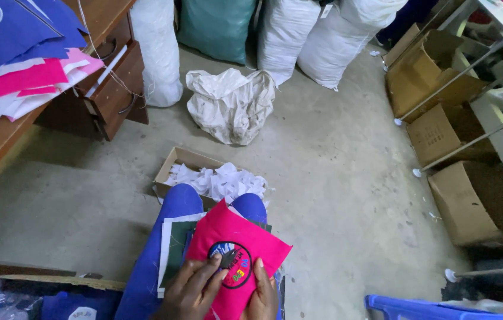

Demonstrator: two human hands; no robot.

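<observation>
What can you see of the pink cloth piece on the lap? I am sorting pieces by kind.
The pink cloth piece is a flat, roughly square cut of fabric, lying cornerwise on the lap atop white and dark green pieces. It bears a round embroidered badge with a black ring and coloured letters. The left hand and right hand press on its near part.

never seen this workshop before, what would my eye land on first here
First the bright pink fabric piece with a round embroidered badge, on the person's lap at bottom centre, pressed by the left hand and right hand. Just beyond the knees sits a cardboard box of white scraps on the floor. Upper left, pink and blue fabric stacks cover a wooden desk.
</observation>
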